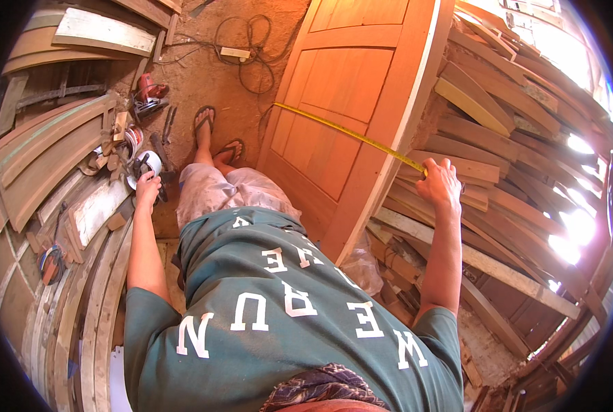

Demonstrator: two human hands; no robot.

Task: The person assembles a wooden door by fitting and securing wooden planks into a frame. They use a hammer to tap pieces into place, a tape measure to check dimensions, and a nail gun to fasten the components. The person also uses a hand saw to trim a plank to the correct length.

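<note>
I look down over my green shirt, pale shorts and sandalled feet [214, 134]. My right hand [438, 184] pinches a yellow measuring tape [348, 135] against the right edge of a reddish panelled wooden door [341, 75]. The tape runs taut, slanting up and left across the door to its left edge. My left hand [147, 189] reaches out to the left. Its fingers are curled against a white, round tool with black parts [144, 165] on the stacked wood. Whether it grips the tool is unclear.
Curved wooden planks [45, 158] are stacked on the left. Straight boards [499, 117] are piled on the right behind the door. A red power tool [148, 93], pliers [168, 123] and a power strip with tangled cables [241, 48] lie on the dirt floor.
</note>
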